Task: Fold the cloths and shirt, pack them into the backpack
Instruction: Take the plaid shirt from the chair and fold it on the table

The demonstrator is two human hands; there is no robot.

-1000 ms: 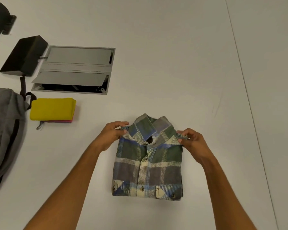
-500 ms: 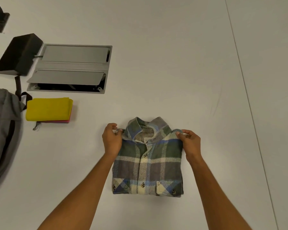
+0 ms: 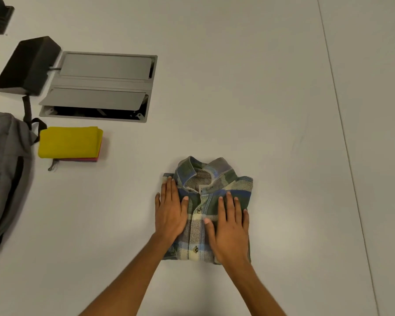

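Observation:
A green, blue and cream plaid shirt (image 3: pixel 214 185) lies folded into a compact rectangle on the white table, collar pointing away from me. My left hand (image 3: pixel 170 210) presses flat on its left half, fingers straight. My right hand (image 3: pixel 229 224) lies flat on its right half, fingers spread. A stack of folded cloths (image 3: pixel 70 142), yellow on top with pink and red beneath, sits to the left. The grey backpack (image 3: pixel 2 174) lies at the left edge, partly out of frame.
A metal cable hatch (image 3: pixel 100 85) set in the table has its flaps open at the back left. A black box (image 3: pixel 26 65) stands beside it. A seam in the table (image 3: pixel 342 142) runs down the right side.
Both hands let go of the shirt's shoulder corners, laid the top of the shirt down, and now press flat on its front.

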